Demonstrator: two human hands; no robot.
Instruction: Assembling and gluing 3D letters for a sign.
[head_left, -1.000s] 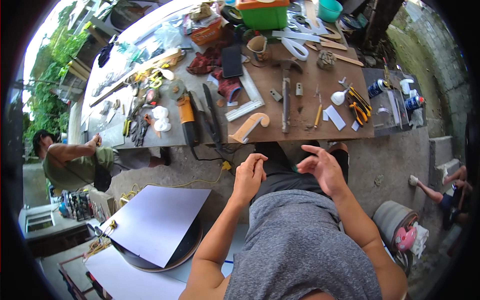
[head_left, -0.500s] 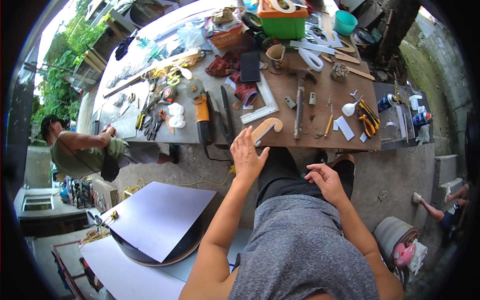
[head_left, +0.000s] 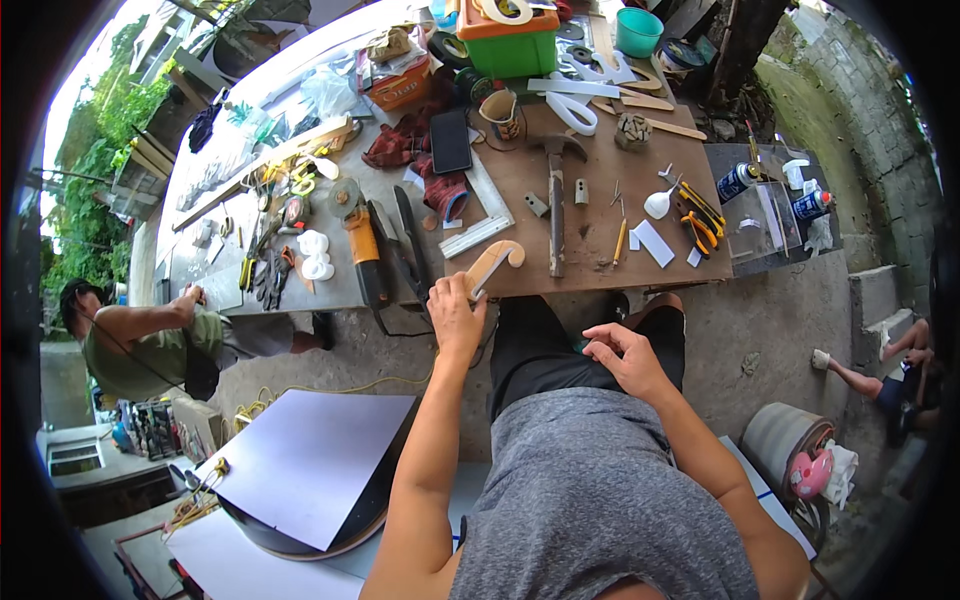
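At the table's front edge, my left hand (head_left: 457, 315) is closed around the lower end of a hook-shaped wooden piece (head_left: 492, 262), which lies flat with its curl to the right. The fingers cover that end; a pale strip shows along its side. My right hand (head_left: 628, 358) hangs over my lap, fingers loosely bent and apart, with nothing seen in it. Just beyond the wooden piece lies a metal square (head_left: 478, 236). A claw hammer (head_left: 556, 205) rests to the right, and an angle grinder (head_left: 365, 245) lies to the left.
Pliers (head_left: 698, 232), a pencil (head_left: 620, 240) and white cut pieces (head_left: 654, 243) lie at the right. An orange-lidded green box (head_left: 510, 50) stands at the back. A person (head_left: 150, 345) works at the left end. A white sheet (head_left: 310, 460) tops a round drum behind me.
My left hand has gone from spread fingers beside the hook-shaped wooden piece to closing on its lower end. The view has shifted, so the table appears further left. My right hand stays over my lap.
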